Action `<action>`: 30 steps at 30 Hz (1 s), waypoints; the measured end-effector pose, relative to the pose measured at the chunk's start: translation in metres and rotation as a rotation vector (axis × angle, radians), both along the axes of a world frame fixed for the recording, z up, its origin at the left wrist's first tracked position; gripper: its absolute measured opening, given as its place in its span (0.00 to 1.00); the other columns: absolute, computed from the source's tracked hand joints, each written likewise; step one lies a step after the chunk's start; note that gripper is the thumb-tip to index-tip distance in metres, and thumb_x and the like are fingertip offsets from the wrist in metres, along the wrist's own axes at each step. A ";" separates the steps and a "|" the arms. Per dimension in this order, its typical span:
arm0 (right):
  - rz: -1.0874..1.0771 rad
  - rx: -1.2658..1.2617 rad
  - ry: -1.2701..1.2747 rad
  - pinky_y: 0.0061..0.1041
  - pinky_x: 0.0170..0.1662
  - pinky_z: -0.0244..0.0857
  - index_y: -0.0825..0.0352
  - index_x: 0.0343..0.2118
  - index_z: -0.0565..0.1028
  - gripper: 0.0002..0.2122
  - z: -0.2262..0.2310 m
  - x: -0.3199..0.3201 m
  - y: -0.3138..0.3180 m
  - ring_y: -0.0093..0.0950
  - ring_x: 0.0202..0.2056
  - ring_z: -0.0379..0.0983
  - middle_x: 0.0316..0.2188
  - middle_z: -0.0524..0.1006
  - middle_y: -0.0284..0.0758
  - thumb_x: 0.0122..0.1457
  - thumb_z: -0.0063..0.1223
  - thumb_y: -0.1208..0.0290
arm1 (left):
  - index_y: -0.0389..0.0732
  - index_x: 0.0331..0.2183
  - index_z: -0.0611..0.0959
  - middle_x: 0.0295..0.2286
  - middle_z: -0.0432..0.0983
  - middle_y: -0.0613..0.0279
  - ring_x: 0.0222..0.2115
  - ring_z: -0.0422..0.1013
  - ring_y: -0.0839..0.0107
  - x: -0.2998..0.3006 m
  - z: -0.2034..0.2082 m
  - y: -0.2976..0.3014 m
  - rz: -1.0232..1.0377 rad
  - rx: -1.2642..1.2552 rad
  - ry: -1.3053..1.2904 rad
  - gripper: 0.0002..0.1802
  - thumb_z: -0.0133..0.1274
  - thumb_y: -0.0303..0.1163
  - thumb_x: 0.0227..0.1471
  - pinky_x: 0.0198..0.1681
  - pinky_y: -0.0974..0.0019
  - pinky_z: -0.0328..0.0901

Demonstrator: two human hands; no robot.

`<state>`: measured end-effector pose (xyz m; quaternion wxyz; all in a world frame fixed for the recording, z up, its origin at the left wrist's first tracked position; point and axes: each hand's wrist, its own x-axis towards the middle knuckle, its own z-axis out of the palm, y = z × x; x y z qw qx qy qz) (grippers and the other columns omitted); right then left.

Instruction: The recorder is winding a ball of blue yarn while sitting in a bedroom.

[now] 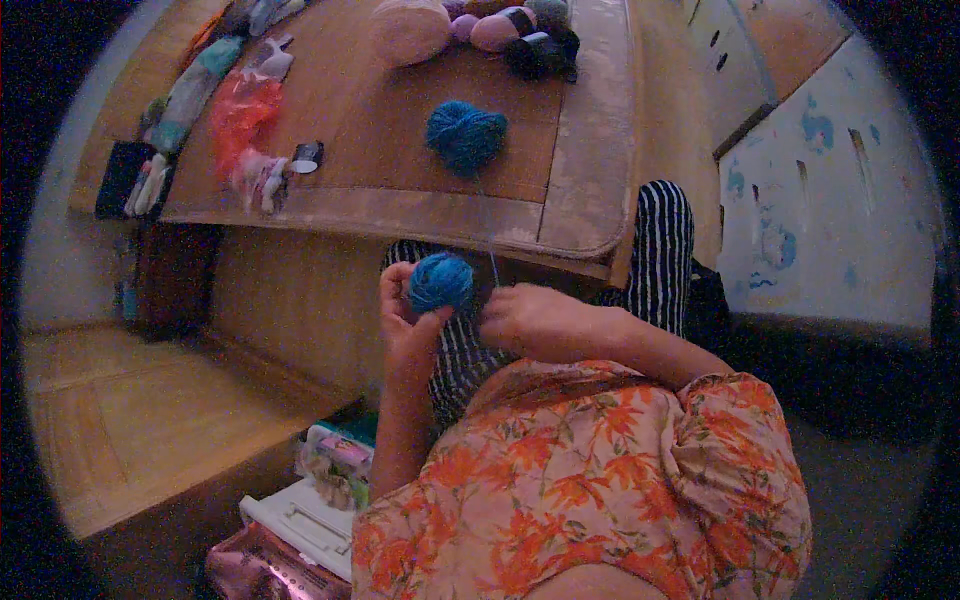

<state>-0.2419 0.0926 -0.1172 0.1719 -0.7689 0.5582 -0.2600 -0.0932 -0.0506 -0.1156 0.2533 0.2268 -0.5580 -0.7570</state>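
Observation:
My left hand [402,308] is closed round a small ball of blue yarn [441,282], held over my lap. Beside it, my right hand [525,318] has its fingers curled together on a strand of blue yarn [488,232]. That strand runs up over the table's near edge to a larger, loose clump of blue yarn [466,137] lying on the table. The fingertips of my right hand are partly hidden from view.
On the table [380,150] are a big pale pink yarn ball [410,32], a black skein [542,54], a red plastic bag [245,115] and a small round container [308,157]. A drawer cabinet [830,180] stands to the right. A white box [300,520] sits low at left.

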 end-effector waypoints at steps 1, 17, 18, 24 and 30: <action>-0.006 -0.001 0.002 0.36 0.38 0.66 0.65 0.27 0.70 0.04 0.015 -0.002 -0.004 0.40 0.37 0.69 0.32 0.72 0.39 0.47 0.50 0.74 | 0.46 0.43 0.67 0.44 0.66 0.60 0.46 0.65 0.67 -0.003 0.006 -0.004 0.019 -0.134 -0.078 0.35 0.63 0.21 0.29 0.50 0.62 0.63; 0.059 0.123 -0.162 0.37 0.40 0.66 0.66 0.28 0.71 0.07 0.024 -0.013 0.002 0.42 0.37 0.69 0.30 0.72 0.40 0.45 0.53 0.74 | 0.41 0.51 0.68 0.44 0.68 0.59 0.46 0.66 0.68 0.002 0.004 0.002 -0.171 -0.368 -0.275 0.36 0.60 0.24 0.36 0.50 0.64 0.61; 0.034 0.078 -0.166 0.39 0.39 0.67 0.66 0.27 0.71 0.05 0.040 -0.019 0.001 0.43 0.36 0.71 0.28 0.73 0.41 0.47 0.51 0.72 | 0.41 0.51 0.68 0.44 0.68 0.59 0.46 0.66 0.68 0.004 0.004 0.005 -0.176 -0.370 -0.277 0.36 0.60 0.24 0.36 0.50 0.64 0.61; -0.260 -0.196 -0.188 0.40 0.38 0.67 0.66 0.28 0.72 0.06 0.019 -0.055 -0.008 0.43 0.34 0.73 0.28 0.74 0.43 0.50 0.48 0.71 | 0.44 0.45 0.68 0.42 0.68 0.62 0.45 0.66 0.68 -0.003 0.032 0.042 -0.432 -0.071 -0.040 0.32 0.60 0.22 0.33 0.48 0.65 0.62; 0.012 0.120 -0.151 0.40 0.36 0.65 0.67 0.27 0.69 0.04 0.003 -0.014 0.005 0.42 0.34 0.69 0.27 0.70 0.41 0.49 0.49 0.74 | 0.44 0.45 0.68 0.40 0.69 0.63 0.42 0.68 0.69 -0.004 0.014 0.002 0.048 -0.072 -0.108 0.32 0.57 0.20 0.32 0.42 0.69 0.66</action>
